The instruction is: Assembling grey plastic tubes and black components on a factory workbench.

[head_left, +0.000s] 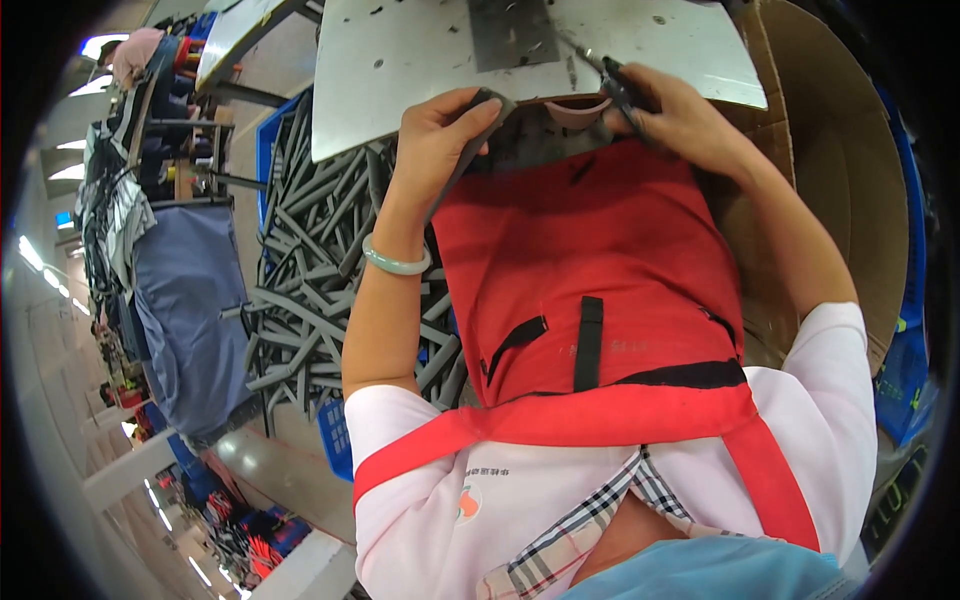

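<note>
My left hand is closed around a dark grey tube-like strip, pinched between thumb and fingers near the table's front edge. One end of the strip shows past my thumb; the rest hangs down beside the red apron. In my right hand is a black-handled tool with a slim metal tip that reaches over the tabletop; its exact kind is unclear. Between my hands, a pink curved piece sits at the table edge. The red apron spreads over my lap below both hands.
The white table bears a dark plate and scattered black scraps. Many similar grey strips fill a blue crate on the left. A large cardboard box stands on the right. Farther left, blue-grey cloth covers something.
</note>
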Action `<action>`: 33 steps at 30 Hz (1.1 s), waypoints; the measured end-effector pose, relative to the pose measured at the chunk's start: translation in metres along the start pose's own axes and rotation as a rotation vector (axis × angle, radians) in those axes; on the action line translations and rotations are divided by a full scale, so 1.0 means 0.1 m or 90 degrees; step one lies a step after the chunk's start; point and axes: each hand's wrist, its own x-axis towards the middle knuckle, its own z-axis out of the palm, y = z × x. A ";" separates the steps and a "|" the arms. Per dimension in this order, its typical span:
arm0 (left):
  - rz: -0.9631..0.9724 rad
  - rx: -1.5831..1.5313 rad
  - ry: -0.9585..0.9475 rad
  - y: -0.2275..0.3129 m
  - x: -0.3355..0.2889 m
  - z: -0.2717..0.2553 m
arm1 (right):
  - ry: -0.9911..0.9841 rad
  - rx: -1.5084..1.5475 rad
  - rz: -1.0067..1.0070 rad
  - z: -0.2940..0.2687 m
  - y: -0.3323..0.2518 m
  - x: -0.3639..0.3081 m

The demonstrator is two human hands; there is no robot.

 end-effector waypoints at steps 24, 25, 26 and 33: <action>-0.020 -0.062 -0.087 -0.01 -0.01 0.16 | 0.202 -0.210 -0.093 -0.16 0.20 0.06; 0.038 -0.016 -0.087 -0.06 0.00 0.16 | 0.265 -0.332 -0.143 -0.37 0.26 0.16; 0.093 0.030 -0.078 -0.12 -0.02 0.13 | 0.294 -0.381 -0.081 -0.44 0.05 0.23; 0.356 0.162 0.051 -0.21 -0.04 0.35 | 0.145 -0.382 -0.159 -0.24 0.10 0.25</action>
